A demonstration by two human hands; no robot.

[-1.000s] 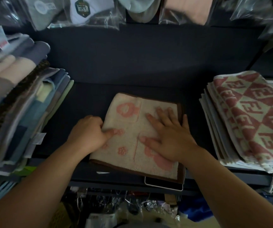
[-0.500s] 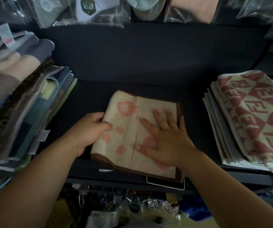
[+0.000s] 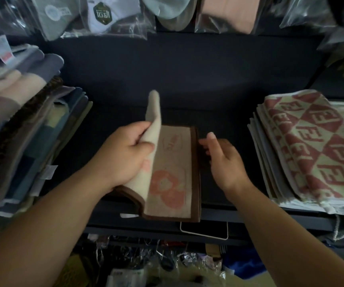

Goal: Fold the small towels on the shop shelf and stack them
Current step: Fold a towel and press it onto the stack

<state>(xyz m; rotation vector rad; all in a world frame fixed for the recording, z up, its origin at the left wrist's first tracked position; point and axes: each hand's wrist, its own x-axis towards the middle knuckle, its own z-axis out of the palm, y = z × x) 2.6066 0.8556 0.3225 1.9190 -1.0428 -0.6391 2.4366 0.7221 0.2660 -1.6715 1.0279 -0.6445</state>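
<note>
A small beige towel with pink flowers and a brown border lies on the dark shelf in the middle. My left hand grips its left half and lifts that half up, so the flap stands nearly upright over the rest. My right hand is at the towel's right brown edge, fingers loosely extended and touching or just beside the border.
A stack of red-and-cream patterned towels sits at the right. A slanted pile of folded blue, grey and beige towels fills the left. Bagged goods hang above. A white-edged tablet pokes out under the towel at the shelf front.
My left hand has taken hold of the towel's left half and raised it toward the right. My right hand has slid off the towel's top to its right edge.
</note>
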